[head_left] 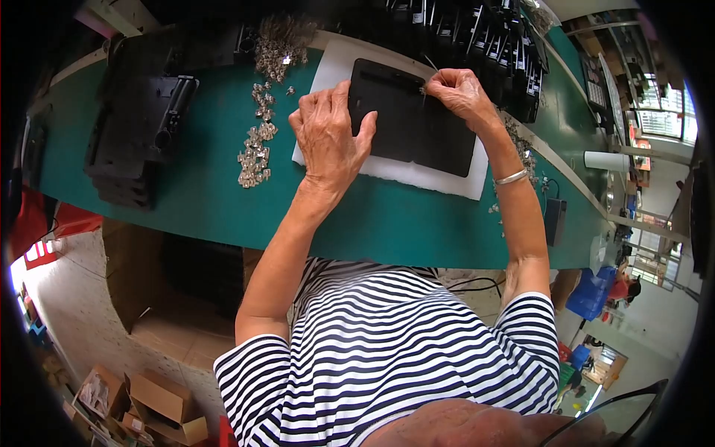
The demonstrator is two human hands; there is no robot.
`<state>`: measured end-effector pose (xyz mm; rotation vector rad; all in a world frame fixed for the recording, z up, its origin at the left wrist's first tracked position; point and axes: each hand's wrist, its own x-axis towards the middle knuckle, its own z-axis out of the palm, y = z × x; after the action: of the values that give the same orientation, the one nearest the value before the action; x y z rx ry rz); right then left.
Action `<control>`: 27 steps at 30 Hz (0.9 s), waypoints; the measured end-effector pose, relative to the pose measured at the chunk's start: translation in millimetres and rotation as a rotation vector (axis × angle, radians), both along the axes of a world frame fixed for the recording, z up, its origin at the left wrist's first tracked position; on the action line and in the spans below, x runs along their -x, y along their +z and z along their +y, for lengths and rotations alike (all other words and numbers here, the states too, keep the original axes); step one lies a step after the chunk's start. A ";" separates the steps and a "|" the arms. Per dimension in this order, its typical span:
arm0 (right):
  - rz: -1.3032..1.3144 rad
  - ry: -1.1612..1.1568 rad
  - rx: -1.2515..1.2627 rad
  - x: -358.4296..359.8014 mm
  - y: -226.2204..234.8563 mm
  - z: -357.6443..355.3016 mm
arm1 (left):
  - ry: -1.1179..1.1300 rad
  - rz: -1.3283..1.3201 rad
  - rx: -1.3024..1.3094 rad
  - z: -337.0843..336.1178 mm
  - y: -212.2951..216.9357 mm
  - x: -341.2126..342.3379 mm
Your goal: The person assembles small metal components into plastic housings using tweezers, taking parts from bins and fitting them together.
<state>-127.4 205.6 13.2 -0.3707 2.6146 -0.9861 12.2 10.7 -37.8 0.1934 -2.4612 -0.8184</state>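
Note:
A flat black plastic panel (417,127) lies on a white foam sheet (402,173) on the green workbench. My left hand (328,134) rests flat on the panel's left edge, holding it down. At the panel's top right corner, the fingertips of my right hand (460,93) pinch a thin metal spring or wire (430,63). A silver bangle (511,177) sits on my right wrist.
A trail of small clear and metal parts (257,145) runs down the green bench (223,201) left of the foam, with a heap (279,45) at the back. Stacked black moulded parts (138,134) stand far left, more black parts (484,37) at the back right. Cardboard boxes (149,402) sit on the floor.

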 end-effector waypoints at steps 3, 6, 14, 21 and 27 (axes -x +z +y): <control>0.021 0.017 -0.034 1.1 -0.2 -0.5 | 0.025 -0.010 0.005 0.0 0.2 0.5; 0.046 0.020 -0.096 1.2 2.9 -3.9 | 0.036 -0.008 0.042 0.8 0.6 0.7; 0.103 0.055 -0.250 -4.5 13.8 -18.4 | 0.041 0.015 0.064 0.5 -2.3 2.0; 0.115 0.065 -0.298 -1.0 10.9 -19.2 | 0.039 0.020 0.059 0.7 -2.8 1.7; -0.014 0.059 -0.284 0.3 24.6 -25.0 | 0.036 0.019 0.041 0.5 -5.6 2.5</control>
<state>-127.8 180.5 37.8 -0.3650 2.6634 -0.5835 9.7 11.3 -43.4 0.2130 -2.4470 -0.7506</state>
